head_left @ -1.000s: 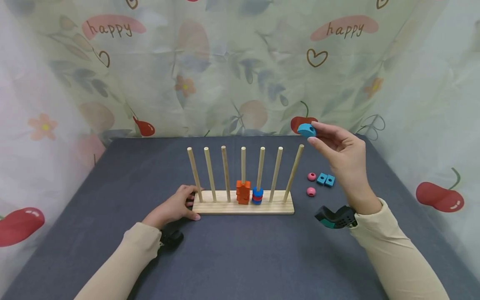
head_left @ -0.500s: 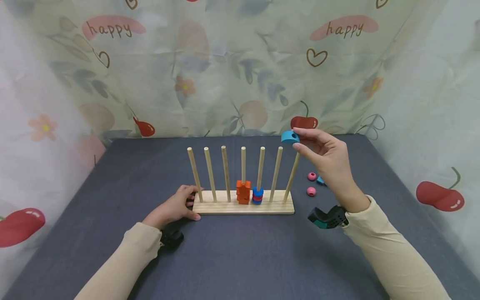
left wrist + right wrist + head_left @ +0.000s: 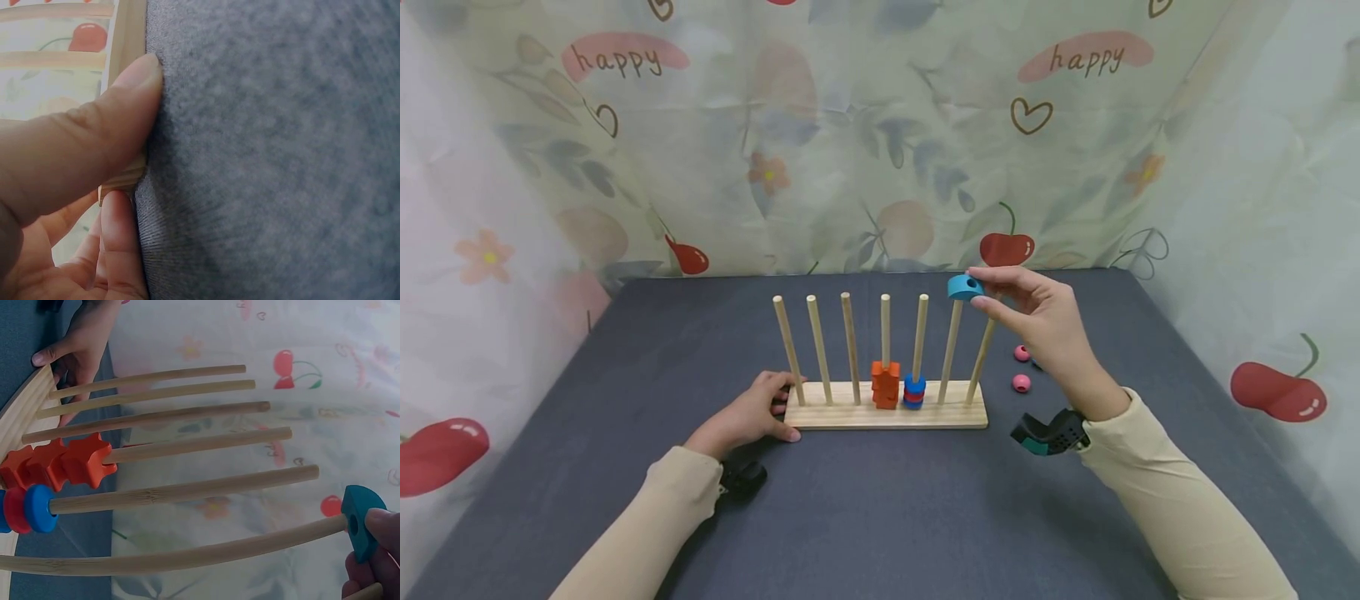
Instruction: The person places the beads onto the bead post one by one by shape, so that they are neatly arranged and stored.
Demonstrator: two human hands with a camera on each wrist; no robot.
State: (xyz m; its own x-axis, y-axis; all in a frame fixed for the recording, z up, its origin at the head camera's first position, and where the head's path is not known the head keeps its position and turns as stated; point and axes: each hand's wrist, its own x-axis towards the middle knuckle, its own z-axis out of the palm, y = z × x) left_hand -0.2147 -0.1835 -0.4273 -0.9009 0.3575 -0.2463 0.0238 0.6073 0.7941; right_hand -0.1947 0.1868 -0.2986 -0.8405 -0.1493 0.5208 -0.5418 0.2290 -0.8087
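Note:
A wooden peg rack (image 3: 842,417) with a row of upright pegs stands on the dark cloth. My left hand (image 3: 747,418) grips the left end of its base; in the left wrist view the thumb (image 3: 128,119) lies along the base's edge. Between thumb and fingers, my right hand (image 3: 1041,317) pinches a blue half-round bead (image 3: 964,287). The bead is at the top of the second peg from the right. In the right wrist view, its hole (image 3: 354,526) is beside that peg's tip (image 3: 337,525); whether the peg has entered cannot be told.
Orange star beads (image 3: 885,385) sit on the middle peg. The peg to their right holds blue and red discs (image 3: 913,392). Two pink beads (image 3: 1021,383) lie right of the rack; a dark bit behind them is mostly hidden by my right hand. A printed curtain (image 3: 850,150) hangs behind.
My right hand has moved left and down with the blue half-round bead, from right of the rack to the second peg from the right. My left hand has stayed put.

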